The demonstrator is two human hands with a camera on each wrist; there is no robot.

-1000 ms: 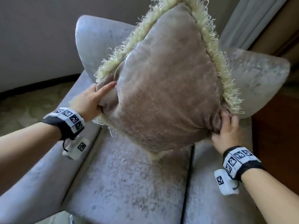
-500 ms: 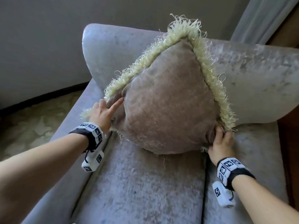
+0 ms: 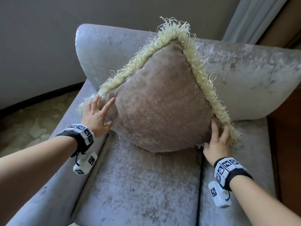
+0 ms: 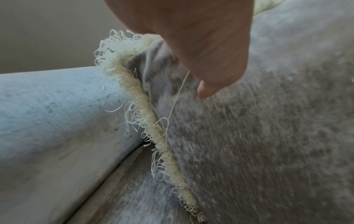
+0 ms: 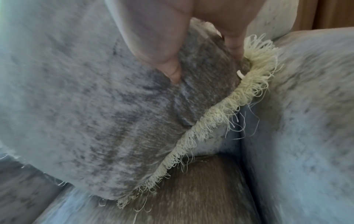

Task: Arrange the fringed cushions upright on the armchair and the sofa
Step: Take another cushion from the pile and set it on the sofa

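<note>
The fringed cushion (image 3: 161,101) stands on 1 corner on the armchair (image 3: 143,190) seat, turned like a diamond, its top corner leaning against the backrest (image 3: 244,69). Its face is taupe-brown chenille and a shaggy cream fringe (image 3: 200,69) runs along its edges, thickest at the top point. The bottom corner rests on the seat cushion near the back edge, roughly midway between the 2 armrests.

The left hand (image 3: 96,116) lies against the cushion's left corner with fingers (image 3: 108,104) spread and nearly straight, the palm pressing the fabric rather than clutching it; the left wrist view shows the thumb (image 4: 212,81) touching the chenille just beside the fringe (image 4: 134,94), with a loose thread hanging past it. The right hand (image 3: 217,141) grasps the cushion's right corner: in the right wrist view the thumb (image 5: 172,71) digs into the front face and makes a crease, while another finger (image 5: 233,40) goes behind the corner next to the fringe (image 5: 249,81).

That right corner sits close to the right armrest (image 5: 310,121), the left corner just above the left armrest (image 4: 47,109). Both wrists wear black bands carrying white blocks with black square markers (image 3: 84,132).

The armchair is upholstered in pale grey velvet. Behind it stand a plain grey wall (image 3: 40,38) and, at the upper right, a pale curtain (image 3: 250,17); patterned flooring (image 3: 32,121) shows at the left, and reddish-brown wood (image 3: 286,144) at the right.
</note>
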